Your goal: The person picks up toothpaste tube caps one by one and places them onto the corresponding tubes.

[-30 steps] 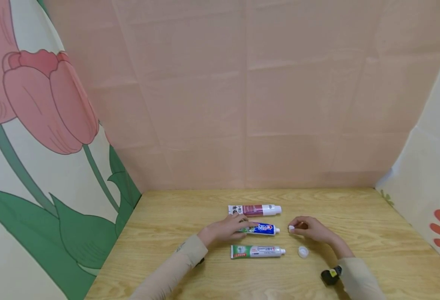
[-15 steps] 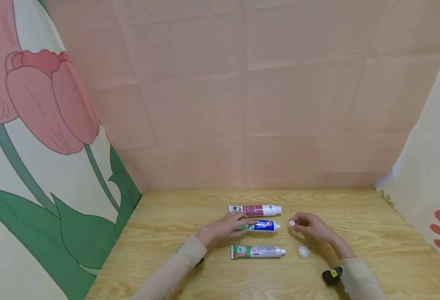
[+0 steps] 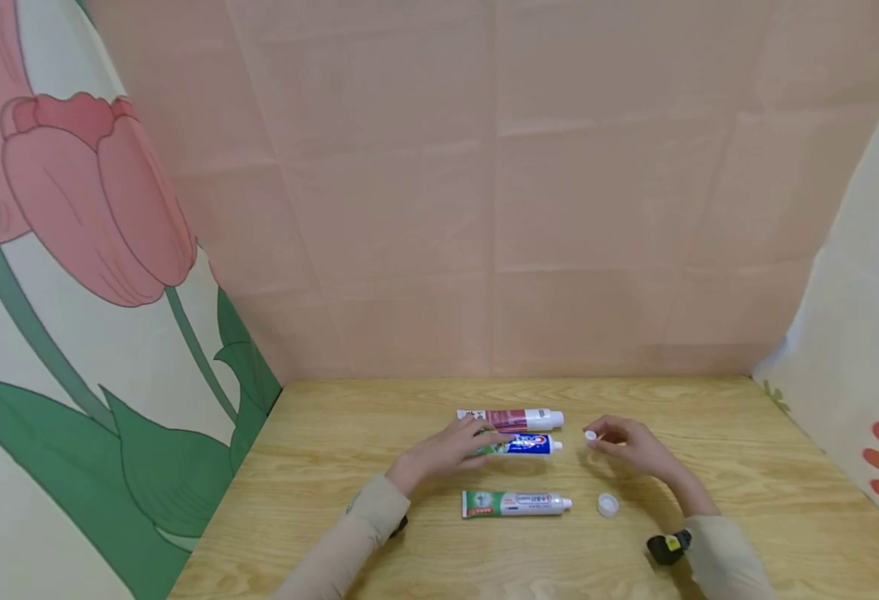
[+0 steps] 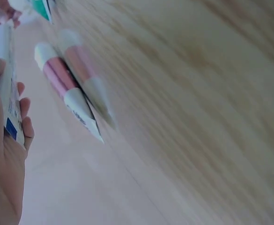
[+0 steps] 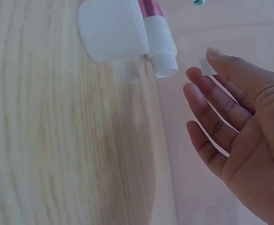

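My left hand (image 3: 442, 450) grips a blue toothpaste tube (image 3: 532, 444) by its tail half, thumb on one side and fingers on the other in the left wrist view. The tube is held above the table, its bare white nozzle pointing right. Between thumb and forefinger my right hand (image 3: 637, 450) pinches a small white cap (image 3: 591, 436), a short gap to the right of that nozzle. In the right wrist view the cap (image 5: 208, 68) is mostly hidden by the fingertips, and the other fingers are loosely bent.
Behind the blue tube lies a red-and-white toothpaste tube (image 3: 510, 419) with a white cap. A green-and-white toothpaste tube (image 3: 516, 503) lies nearer, its nozzle bare. To its right a larger white cap (image 3: 607, 505) rests on the wooden table (image 3: 529, 558). A pink sheet (image 3: 484, 208) hangs behind.
Both hands have moved slightly up and away, carrying the blue toothpaste tube and the small cap. The cap has moved a little to the right. The other tubes and the loose cap stay put.
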Available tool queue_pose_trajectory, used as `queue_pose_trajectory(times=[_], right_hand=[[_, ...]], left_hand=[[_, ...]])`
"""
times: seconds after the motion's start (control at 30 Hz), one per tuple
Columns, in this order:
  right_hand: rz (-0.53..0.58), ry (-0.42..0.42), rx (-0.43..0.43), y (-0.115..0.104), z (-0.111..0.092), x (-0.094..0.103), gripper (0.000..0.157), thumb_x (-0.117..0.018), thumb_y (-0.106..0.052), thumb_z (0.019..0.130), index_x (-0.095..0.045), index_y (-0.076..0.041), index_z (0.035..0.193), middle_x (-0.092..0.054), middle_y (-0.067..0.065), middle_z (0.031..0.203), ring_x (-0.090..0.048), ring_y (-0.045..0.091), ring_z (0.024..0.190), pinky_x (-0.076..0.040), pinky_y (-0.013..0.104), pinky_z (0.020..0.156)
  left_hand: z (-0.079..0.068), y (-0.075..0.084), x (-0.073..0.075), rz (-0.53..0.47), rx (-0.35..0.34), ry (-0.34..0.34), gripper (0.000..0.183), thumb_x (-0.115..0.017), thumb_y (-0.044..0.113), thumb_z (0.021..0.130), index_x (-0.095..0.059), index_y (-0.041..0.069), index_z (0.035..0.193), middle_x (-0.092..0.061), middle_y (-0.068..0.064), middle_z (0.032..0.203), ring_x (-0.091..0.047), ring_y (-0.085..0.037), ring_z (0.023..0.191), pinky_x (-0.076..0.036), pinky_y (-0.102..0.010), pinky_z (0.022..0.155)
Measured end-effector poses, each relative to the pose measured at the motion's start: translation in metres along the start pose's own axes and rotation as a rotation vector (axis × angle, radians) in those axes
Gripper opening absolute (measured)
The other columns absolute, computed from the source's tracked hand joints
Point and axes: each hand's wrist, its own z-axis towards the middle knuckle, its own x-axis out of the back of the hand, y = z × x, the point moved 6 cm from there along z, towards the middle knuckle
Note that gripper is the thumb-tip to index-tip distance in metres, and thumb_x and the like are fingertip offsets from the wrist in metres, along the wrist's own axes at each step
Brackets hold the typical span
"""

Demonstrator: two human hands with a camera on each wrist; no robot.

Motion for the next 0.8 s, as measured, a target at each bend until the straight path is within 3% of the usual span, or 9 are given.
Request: queue_pose_trajectory(times=[0.17, 0.43, 0.8], right_hand=[[0.001, -0.007, -0.001, -0.004, 0.001, 0.001, 0.023, -0.064, -0.021, 0.088, -0.064, -0.004, 0.104, -0.066, 0.0, 0.092, -0.06, 0.005, 0.078, -0.05, 0.022, 0.068], [0.025, -0.003, -0.044, -0.009, 0.002, 0.001, 0.018, -0.063, -0.026, 0.089, -0.063, -0.019, 0.106, -0.065, -0.003, 0.094, -0.06, 0.007, 0.08, -0.051, 0.022, 0.068], [0.051, -0.004, 0.02, -0.028, 0.003, 0.006, 0.023, -0.061, -0.02, 0.09, -0.064, -0.014, 0.113, -0.066, 0.002, 0.102, -0.059, 0.008, 0.084, -0.051, 0.023, 0.071]], left_hand=[[0.001, 0.003, 0.008, -0.005, -0.017, 0.05, 0.054, -0.053, 0.026, 0.095, -0.031, 0.027, 0.144, -0.047, 0.004, 0.128, -0.042, -0.007, 0.11, -0.038, -0.02, 0.095], [0.002, 0.004, 0.013, -0.052, -0.035, 0.1, 0.052, -0.052, 0.027, 0.095, -0.032, 0.027, 0.143, -0.049, 0.005, 0.122, -0.044, -0.007, 0.107, -0.038, -0.019, 0.094], [0.003, 0.009, 0.019, -0.027, -0.029, 0.174, 0.05, -0.054, 0.029, 0.094, -0.037, 0.028, 0.141, -0.054, 0.006, 0.12, -0.046, -0.008, 0.111, -0.039, -0.022, 0.096]])
